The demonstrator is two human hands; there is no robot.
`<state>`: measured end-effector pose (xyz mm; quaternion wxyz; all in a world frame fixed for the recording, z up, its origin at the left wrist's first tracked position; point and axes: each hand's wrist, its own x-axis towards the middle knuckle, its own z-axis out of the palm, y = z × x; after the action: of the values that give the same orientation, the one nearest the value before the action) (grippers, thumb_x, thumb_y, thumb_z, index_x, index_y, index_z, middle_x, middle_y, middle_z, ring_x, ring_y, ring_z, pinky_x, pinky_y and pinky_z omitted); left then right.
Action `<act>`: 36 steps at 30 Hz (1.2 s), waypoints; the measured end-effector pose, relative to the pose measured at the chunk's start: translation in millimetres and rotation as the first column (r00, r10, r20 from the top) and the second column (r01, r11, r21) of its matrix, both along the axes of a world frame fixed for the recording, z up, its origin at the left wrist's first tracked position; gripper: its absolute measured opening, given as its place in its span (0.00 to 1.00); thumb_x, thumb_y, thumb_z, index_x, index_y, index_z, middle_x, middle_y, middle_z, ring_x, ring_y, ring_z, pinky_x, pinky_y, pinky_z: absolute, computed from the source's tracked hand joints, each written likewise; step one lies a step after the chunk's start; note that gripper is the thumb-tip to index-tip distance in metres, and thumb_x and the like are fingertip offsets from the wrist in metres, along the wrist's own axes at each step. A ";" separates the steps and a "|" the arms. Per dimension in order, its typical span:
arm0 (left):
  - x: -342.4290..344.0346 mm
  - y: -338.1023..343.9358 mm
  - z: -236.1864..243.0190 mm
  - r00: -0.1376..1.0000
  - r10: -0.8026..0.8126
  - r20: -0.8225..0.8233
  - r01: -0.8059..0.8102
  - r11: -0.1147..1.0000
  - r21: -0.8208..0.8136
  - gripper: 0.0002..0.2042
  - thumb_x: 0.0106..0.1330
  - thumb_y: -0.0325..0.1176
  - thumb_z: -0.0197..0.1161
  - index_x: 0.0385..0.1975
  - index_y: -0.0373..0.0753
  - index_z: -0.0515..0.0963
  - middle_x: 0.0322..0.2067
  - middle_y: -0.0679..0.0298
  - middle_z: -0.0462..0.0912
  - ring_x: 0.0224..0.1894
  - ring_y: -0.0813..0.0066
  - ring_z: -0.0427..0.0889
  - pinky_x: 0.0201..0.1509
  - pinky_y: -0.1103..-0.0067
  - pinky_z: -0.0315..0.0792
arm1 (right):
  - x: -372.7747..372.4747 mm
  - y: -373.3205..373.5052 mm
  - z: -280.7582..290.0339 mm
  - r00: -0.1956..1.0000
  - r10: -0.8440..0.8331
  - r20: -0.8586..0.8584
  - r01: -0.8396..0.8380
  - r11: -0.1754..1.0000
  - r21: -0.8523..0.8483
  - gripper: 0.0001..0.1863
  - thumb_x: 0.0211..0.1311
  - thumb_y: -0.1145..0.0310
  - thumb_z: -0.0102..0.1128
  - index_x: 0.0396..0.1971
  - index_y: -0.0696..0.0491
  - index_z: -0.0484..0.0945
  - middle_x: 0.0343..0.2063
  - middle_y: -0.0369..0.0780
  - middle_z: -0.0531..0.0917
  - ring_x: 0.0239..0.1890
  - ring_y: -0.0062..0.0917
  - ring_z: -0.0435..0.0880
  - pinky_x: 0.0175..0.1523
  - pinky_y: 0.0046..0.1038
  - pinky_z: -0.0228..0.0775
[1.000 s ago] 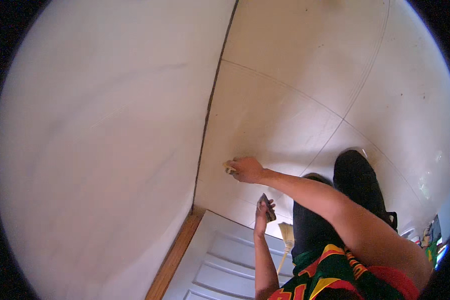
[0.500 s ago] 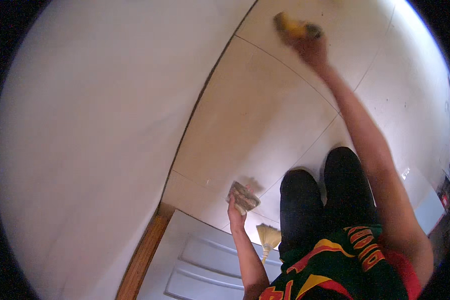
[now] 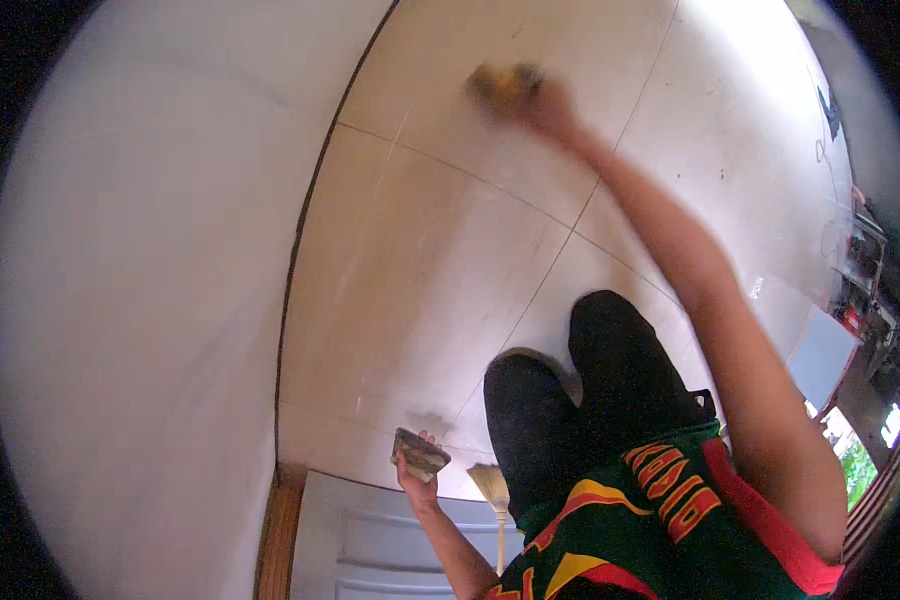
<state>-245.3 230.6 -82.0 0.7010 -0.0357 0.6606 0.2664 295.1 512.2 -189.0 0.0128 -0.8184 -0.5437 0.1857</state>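
Note:
My right hand [image 3: 550,108] stretches far out over the pale floor tiles [image 3: 450,230]. It is closed around a yellow and dark object [image 3: 505,90], too smeared by motion to name its kind. Low and to the left, my left hand [image 3: 417,482] grips a flat rectangular block [image 3: 420,454] with a grey-brown, streaked face. My left thumb lies along its near edge and fingertips show behind it. The block casts a small shadow beyond it.
A white wall [image 3: 140,280] fills the left, meeting the tiles at a dark line. A grey panelled door [image 3: 370,540] and wooden frame [image 3: 278,540] are at the bottom. A straw broom [image 3: 490,485] stands beside my legs. Clutter [image 3: 860,260] lines the right, near a light-blue panel [image 3: 820,350].
The view has swung, so floor, wall and my legs sit further left. My right hand and the yellow object come a little nearer over the tiles. Both hands keep their holds.

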 end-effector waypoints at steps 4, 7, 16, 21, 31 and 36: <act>40.5 11.9 -3.3 0.999 0.035 0.014 -0.035 0.998 -0.061 0.26 0.60 0.46 0.52 0.57 0.43 0.59 0.47 0.52 0.70 0.45 0.58 0.72 0.48 0.63 0.68 | 124.1 12.7 38.8 0.965 -0.173 0.199 0.160 0.984 0.079 0.23 0.51 0.46 0.56 0.29 0.54 0.77 0.22 0.43 0.80 0.26 0.31 0.80 0.31 0.30 0.73; 76.7 42.3 4.7 0.990 0.036 0.133 -0.043 0.998 0.055 0.24 0.60 0.45 0.52 0.54 0.45 0.61 0.40 0.56 0.72 0.40 0.65 0.73 0.42 0.67 0.71 | 54.6 -33.1 16.8 0.793 0.066 -0.606 0.184 0.922 0.340 0.17 0.56 0.54 0.54 0.37 0.52 0.73 0.34 0.38 0.78 0.39 0.29 0.76 0.42 0.30 0.68; 121.2 89.4 16.9 0.864 0.155 0.480 -0.216 0.973 0.075 0.46 0.35 0.69 0.59 0.57 0.49 0.60 0.30 0.64 0.67 0.30 0.71 0.66 0.36 0.74 0.63 | -88.1 -142.6 5.0 0.634 -0.069 -0.770 -0.068 0.987 -0.144 0.27 0.49 0.39 0.52 0.31 0.51 0.79 0.25 0.43 0.80 0.31 0.32 0.79 0.37 0.37 0.69; 142.8 104.1 14.3 0.869 0.088 0.487 -0.177 0.974 0.140 0.46 0.38 0.62 0.66 0.57 0.44 0.59 0.31 0.64 0.65 0.32 0.71 0.63 0.37 0.75 0.59 | 109.8 -18.2 37.7 0.981 -0.087 -0.171 0.146 0.916 0.372 0.22 0.52 0.48 0.53 0.28 0.55 0.75 0.22 0.41 0.79 0.25 0.28 0.78 0.30 0.31 0.70; 318.2 169.3 4.9 0.626 0.030 0.779 -0.064 0.998 0.013 0.45 0.37 0.48 0.68 0.58 0.37 0.56 0.57 0.49 0.56 0.58 0.52 0.56 0.55 0.61 0.60 | 10.5 -132.8 98.3 0.378 -0.280 -0.882 0.545 0.838 -0.033 0.23 0.48 0.63 0.64 0.44 0.55 0.72 0.37 0.37 0.79 0.40 0.21 0.75 0.46 0.26 0.68; 300.6 209.8 1.5 0.726 -0.179 0.664 0.037 0.974 0.222 0.43 0.42 0.48 0.65 0.59 0.38 0.55 0.62 0.47 0.47 0.65 0.48 0.43 0.61 0.46 0.41 | -15.5 -191.8 105.3 0.287 -0.146 -0.947 0.291 0.955 -0.059 0.24 0.52 0.61 0.58 0.50 0.54 0.70 0.43 0.40 0.78 0.45 0.26 0.76 0.52 0.25 0.64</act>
<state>55.3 440.3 -80.5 0.9082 -0.0238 0.3301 0.2563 279.6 320.4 -83.7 0.4029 -0.6200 -0.3273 0.5884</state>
